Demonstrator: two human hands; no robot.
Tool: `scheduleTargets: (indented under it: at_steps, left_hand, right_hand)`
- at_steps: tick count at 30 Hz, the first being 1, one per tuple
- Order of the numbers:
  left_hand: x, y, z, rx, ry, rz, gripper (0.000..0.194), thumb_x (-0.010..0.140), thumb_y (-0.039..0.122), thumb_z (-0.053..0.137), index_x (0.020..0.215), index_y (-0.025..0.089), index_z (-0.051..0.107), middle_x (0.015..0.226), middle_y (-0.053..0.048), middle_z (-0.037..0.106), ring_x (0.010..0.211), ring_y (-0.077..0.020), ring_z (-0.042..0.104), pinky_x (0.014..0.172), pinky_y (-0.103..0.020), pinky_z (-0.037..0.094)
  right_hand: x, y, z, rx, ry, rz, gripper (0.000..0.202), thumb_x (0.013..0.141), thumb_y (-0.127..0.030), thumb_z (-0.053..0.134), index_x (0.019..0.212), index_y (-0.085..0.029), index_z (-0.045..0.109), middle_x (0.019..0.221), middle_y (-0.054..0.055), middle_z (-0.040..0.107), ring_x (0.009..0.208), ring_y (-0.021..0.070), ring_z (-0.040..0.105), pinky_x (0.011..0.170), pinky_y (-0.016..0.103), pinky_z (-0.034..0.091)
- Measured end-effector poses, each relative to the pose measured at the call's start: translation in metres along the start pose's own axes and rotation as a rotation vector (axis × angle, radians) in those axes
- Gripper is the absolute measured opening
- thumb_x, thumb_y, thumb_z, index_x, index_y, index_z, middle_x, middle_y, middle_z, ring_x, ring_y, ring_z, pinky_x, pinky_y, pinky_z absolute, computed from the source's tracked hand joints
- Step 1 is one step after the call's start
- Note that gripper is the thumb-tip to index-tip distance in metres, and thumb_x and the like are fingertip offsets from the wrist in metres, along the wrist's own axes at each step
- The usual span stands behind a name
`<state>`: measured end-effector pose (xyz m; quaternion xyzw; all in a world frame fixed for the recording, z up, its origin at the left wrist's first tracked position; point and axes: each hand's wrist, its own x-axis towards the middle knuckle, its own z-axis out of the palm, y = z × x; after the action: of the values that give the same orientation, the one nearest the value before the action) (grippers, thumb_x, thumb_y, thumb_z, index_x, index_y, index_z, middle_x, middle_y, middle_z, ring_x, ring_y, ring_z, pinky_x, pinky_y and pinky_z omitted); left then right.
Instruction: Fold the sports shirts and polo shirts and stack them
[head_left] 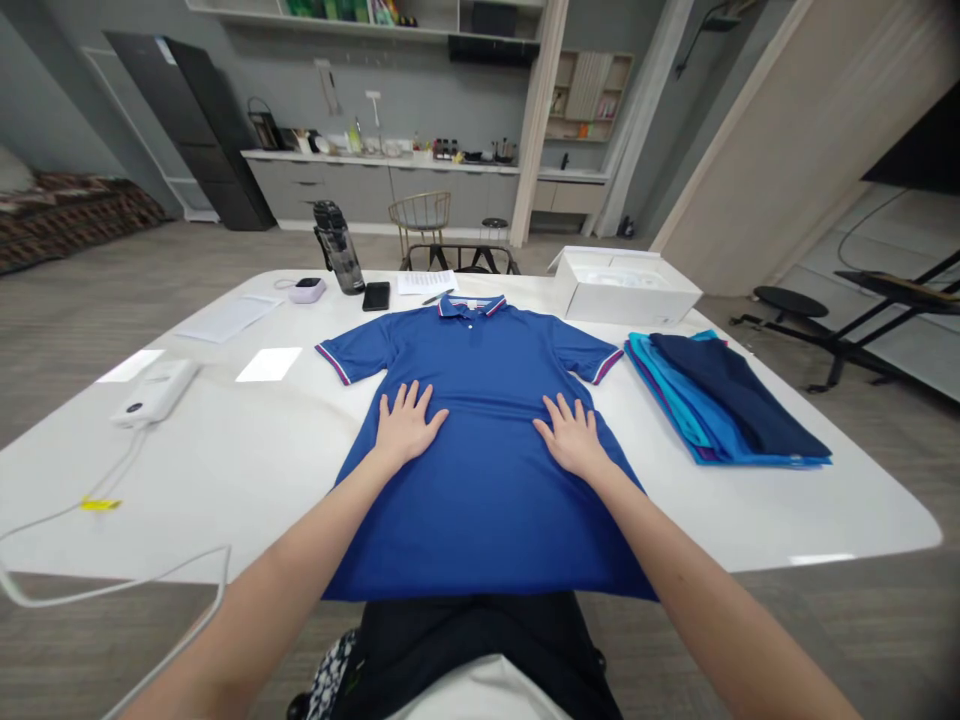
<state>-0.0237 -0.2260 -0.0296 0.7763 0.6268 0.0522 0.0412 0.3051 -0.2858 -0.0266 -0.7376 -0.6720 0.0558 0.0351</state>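
Observation:
A blue polo shirt (480, 490) lies spread out, front side up, on the white table (270, 470). Its collar points away from me and both sleeves stretch out sideways, with red and white trim at the cuffs. The lower hem reaches the table's near edge. My left hand (407, 422) rests flat on the left side of the shirt's body, fingers spread. On the right side, my right hand (574, 435) lies palm down with its fingers apart. A slight crease runs across the fabric between the two hands.
Right of the shirt is a stack of folded clothes (735, 400), with a white box (626, 285) behind it. A water bottle (339, 248), a black phone (376, 296) and papers (229, 318) lie farther back. A white power bank (156, 392) with a cable (120, 590) is at left.

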Motion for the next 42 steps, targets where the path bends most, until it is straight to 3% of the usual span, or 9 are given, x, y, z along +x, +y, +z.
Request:
scheduleTargets:
  at_steps: [5, 9, 12, 19, 27, 31, 35, 38, 42]
  left_hand:
    - [0.006, 0.008, -0.003, 0.016, 0.031, -0.007, 0.079, 0.097, 0.070, 0.017, 0.159, 0.024, 0.032, 0.166, -0.012, 0.025, 0.154, -0.0320, 0.021, 0.122, -0.061, 0.016]
    - [0.062, 0.010, -0.011, 0.020, 0.109, 0.006, 0.074, 0.100, 0.064, 0.020, 0.158, 0.021, 0.033, 0.166, -0.014, 0.025, 0.154, -0.0317, 0.021, 0.123, -0.059, 0.015]
    - [0.114, 0.004, -0.016, -0.001, 0.112, -0.093, 0.072, 0.099, 0.062, 0.023, 0.158, 0.021, 0.035, 0.166, -0.015, 0.023, 0.154, -0.0344, 0.019, 0.121, -0.063, 0.014]
    - [0.201, -0.046, -0.017, -0.140, -0.005, -0.348, 0.071, 0.097, 0.064, 0.018, 0.156, 0.030, 0.037, 0.167, -0.012, 0.021, 0.153, -0.0414, 0.018, 0.110, -0.080, 0.015]
    - [0.234, -0.087, -0.002, -0.077, -0.028, -0.347, 0.071, 0.095, 0.068, 0.022, 0.157, 0.036, 0.035, 0.168, -0.008, 0.021, 0.153, -0.0423, 0.017, 0.109, -0.082, 0.009]
    - [0.241, -0.069, -0.002, -0.025, 0.013, -0.357, 0.072, 0.096, 0.066, 0.021, 0.158, 0.030, 0.034, 0.168, -0.011, 0.019, 0.153, -0.0422, 0.014, 0.110, -0.081, 0.003]
    - [0.249, -0.027, 0.006, 0.024, 0.125, -0.097, 0.069, 0.099, 0.060, 0.023, 0.159, 0.026, 0.031, 0.169, -0.009, 0.017, 0.155, -0.0330, 0.012, 0.119, -0.069, 0.000]
    - [0.261, -0.001, 0.013, -0.053, 0.006, -0.031, 0.068, 0.100, 0.057, 0.021, 0.158, 0.025, 0.034, 0.167, -0.009, 0.023, 0.155, -0.0304, 0.017, 0.122, -0.063, 0.008]
    - [0.277, 0.006, 0.017, -0.124, -0.055, -0.075, 0.067, 0.099, 0.056, 0.022, 0.158, 0.026, 0.034, 0.167, -0.006, 0.023, 0.155, -0.0306, 0.018, 0.123, -0.062, 0.011]
  right_hand:
    - [0.009, -0.009, -0.004, -0.086, 0.072, 0.018, 0.066, 0.102, -0.062, 0.022, 0.155, -0.025, 0.040, 0.164, 0.011, 0.030, 0.150, 0.0414, 0.021, 0.113, 0.076, 0.010]
    - [0.067, -0.025, -0.014, -0.025, 0.133, -0.131, 0.064, 0.104, -0.058, 0.021, 0.151, -0.022, 0.043, 0.163, 0.011, 0.032, 0.151, 0.0313, 0.023, 0.120, 0.063, 0.012]
    - [0.122, -0.035, -0.018, 0.029, 0.088, -0.107, 0.066, 0.103, -0.058, 0.021, 0.154, -0.020, 0.039, 0.165, 0.011, 0.027, 0.152, 0.0299, 0.021, 0.120, 0.062, 0.016]
    - [0.218, -0.023, -0.021, 0.177, -0.016, 0.342, 0.078, 0.096, -0.072, 0.010, 0.161, -0.031, 0.026, 0.170, 0.007, 0.010, 0.151, 0.0467, 0.007, 0.106, 0.084, 0.007]
    - [0.263, 0.014, -0.011, 0.142, -0.119, 0.296, 0.086, 0.088, -0.084, 0.015, 0.161, -0.039, 0.018, 0.171, 0.000, 0.004, 0.151, 0.0497, -0.003, 0.102, 0.088, 0.000]
    - [0.272, 0.002, -0.016, 0.052, -0.110, 0.282, 0.088, 0.088, -0.085, 0.017, 0.161, -0.036, 0.023, 0.170, 0.002, 0.009, 0.150, 0.0502, -0.003, 0.103, 0.086, -0.004]
    - [0.278, -0.035, -0.009, -0.034, 0.065, 0.055, 0.079, 0.097, -0.072, 0.012, 0.161, -0.027, 0.026, 0.170, 0.006, 0.011, 0.154, 0.0378, 0.002, 0.114, 0.075, -0.002]
    - [0.287, -0.058, 0.001, 0.011, -0.006, -0.040, 0.076, 0.100, -0.066, 0.007, 0.161, -0.024, 0.024, 0.169, 0.006, 0.014, 0.154, 0.0305, 0.010, 0.120, 0.066, 0.006]
    - [0.302, -0.066, 0.005, 0.031, -0.113, -0.004, 0.076, 0.098, -0.070, 0.009, 0.162, -0.032, 0.019, 0.170, 0.001, 0.011, 0.155, 0.0314, 0.007, 0.117, 0.072, 0.003]
